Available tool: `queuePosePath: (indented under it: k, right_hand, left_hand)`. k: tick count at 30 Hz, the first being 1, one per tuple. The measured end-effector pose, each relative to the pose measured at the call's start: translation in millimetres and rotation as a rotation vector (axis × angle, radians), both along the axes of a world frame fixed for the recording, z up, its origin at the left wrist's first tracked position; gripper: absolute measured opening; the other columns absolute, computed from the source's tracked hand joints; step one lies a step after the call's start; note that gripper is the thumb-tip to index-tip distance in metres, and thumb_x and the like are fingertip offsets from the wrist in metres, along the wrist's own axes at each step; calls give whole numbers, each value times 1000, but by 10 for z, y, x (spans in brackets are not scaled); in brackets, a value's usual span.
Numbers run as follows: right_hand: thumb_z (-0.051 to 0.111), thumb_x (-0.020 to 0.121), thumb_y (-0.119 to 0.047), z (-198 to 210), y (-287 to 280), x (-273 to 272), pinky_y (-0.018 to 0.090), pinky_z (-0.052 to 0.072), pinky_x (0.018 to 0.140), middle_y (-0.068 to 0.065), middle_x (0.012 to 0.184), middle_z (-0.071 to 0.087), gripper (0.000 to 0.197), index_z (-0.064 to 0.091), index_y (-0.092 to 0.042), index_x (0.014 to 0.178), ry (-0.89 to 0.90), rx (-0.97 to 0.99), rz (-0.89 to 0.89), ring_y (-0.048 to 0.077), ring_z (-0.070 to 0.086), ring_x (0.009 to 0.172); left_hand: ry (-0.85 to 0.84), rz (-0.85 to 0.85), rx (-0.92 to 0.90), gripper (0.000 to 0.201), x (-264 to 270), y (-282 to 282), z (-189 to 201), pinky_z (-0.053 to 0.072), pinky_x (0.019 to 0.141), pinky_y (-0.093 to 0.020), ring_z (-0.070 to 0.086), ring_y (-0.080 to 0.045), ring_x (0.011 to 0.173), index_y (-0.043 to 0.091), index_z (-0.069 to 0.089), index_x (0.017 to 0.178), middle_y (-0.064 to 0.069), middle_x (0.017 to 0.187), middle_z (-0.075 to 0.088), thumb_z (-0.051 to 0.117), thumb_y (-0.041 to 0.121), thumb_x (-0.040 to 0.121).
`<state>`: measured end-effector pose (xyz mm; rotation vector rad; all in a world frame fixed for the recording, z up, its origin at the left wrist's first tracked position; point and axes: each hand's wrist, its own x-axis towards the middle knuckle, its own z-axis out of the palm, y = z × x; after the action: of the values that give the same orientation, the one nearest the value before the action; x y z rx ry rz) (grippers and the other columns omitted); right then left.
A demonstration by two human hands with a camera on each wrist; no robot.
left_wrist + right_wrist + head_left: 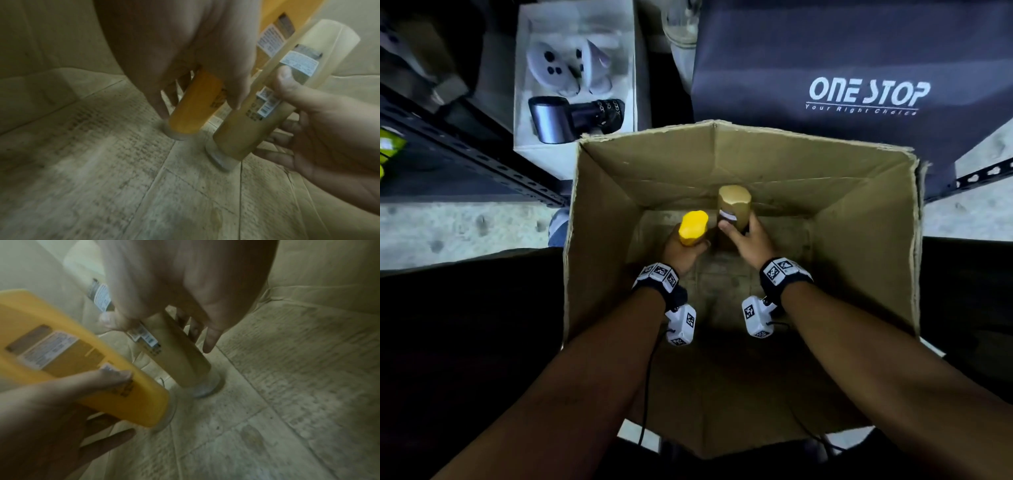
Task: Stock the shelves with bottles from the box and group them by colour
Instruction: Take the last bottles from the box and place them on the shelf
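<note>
Deep inside the box (599, 212), left hand (681, 251) gripping yellow bottle (692, 228), right hand (748, 240) gripping gold bottle (732, 205).

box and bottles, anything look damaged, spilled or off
Nothing spilled. The cardboard box has a ragged, torn top rim and a grimy, stained floor. The yellow bottle and gold bottle stand cap-down, each held by a hand, and look intact.
</note>
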<state>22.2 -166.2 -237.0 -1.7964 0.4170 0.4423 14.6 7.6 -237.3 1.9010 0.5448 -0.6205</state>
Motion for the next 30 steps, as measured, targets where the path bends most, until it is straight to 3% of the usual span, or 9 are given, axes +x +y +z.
queuePosePath:
  k: [4, 7, 10, 13, 16, 20, 24, 27, 30]
  right_hand:
    - [70, 82, -63, 5, -47, -110, 24, 52, 85, -15, 101, 74, 46, 64, -32, 116, 53, 19, -89, 5, 70, 97]
    - [70, 83, -63, -36, -91, -272, 19, 52, 79, -13, 97, 76, 46, 67, -29, 114, 123, 43, -141, 5, 71, 92]
    - [70, 84, -62, -77, -139, -425, 16, 46, 70, -16, 92, 74, 40, 70, -28, 106, 205, 38, -179, 4, 69, 87]
    - [69, 84, -63, -127, -154, -525, 24, 49, 76, -10, 98, 74, 41, 70, -27, 103, 273, 26, -161, 7, 69, 91]
    - [69, 82, -66, -155, -135, -577, 33, 52, 91, -2, 108, 74, 53, 69, -24, 115, 299, 15, -120, 17, 69, 101]
    - [69, 80, -70, -105, -124, -584, 38, 48, 101, 0, 123, 68, 70, 58, -24, 132, 315, -26, -110, 22, 65, 112]
    - [62, 84, -71, 1, -114, -520, 27, 43, 85, -4, 114, 72, 59, 66, -25, 122, 287, -44, -98, 16, 66, 103]
    - [58, 87, -71, 85, -86, -466, 25, 40, 85, -4, 114, 72, 61, 68, -23, 122, 258, -69, -73, 17, 65, 104]
    - [57, 85, -74, 194, -47, -428, 27, 45, 87, -1, 111, 73, 65, 67, -20, 121, 216, -108, -80, 20, 67, 105]
  left_hand:
    - [-45, 33, -51, 25, 2, 4, 38, 47, 87, -29, 63, -21, 100, 15, 66, 110, -6, 108, 68, 72, 7, 88]
    - [-35, 55, -109, 26, -37, -11, 73, 52, 97, -39, 66, -27, 108, 17, 67, 110, -12, 114, 71, 71, 4, 89]
    - [-14, 36, -141, 24, -80, -50, 82, 53, 90, -36, 67, -27, 99, 15, 66, 105, -7, 102, 71, 73, 10, 83]
    - [61, -1, -168, 33, -140, -81, 85, 52, 82, -33, 67, -22, 91, 20, 67, 105, -1, 96, 71, 76, 25, 73]
    - [87, 31, -191, 19, -224, -86, 54, 49, 76, -27, 69, -17, 93, 27, 68, 102, 7, 94, 72, 77, 35, 86]
    - [128, 43, -172, 23, -299, -67, 50, 54, 92, -37, 71, -23, 99, 25, 69, 100, -4, 104, 75, 75, 44, 88]
    - [128, 46, -183, 21, -338, -52, 83, 53, 96, -40, 69, -23, 103, 31, 68, 99, -2, 107, 73, 72, 49, 89]
    - [124, 99, -159, 28, -337, -24, 199, 53, 81, -32, 70, -21, 96, 31, 69, 93, 4, 95, 73, 70, 59, 86]
    - [126, 145, -147, 36, -306, -17, 334, 59, 84, -41, 72, -30, 95, 23, 72, 92, -9, 97, 76, 75, 58, 83]
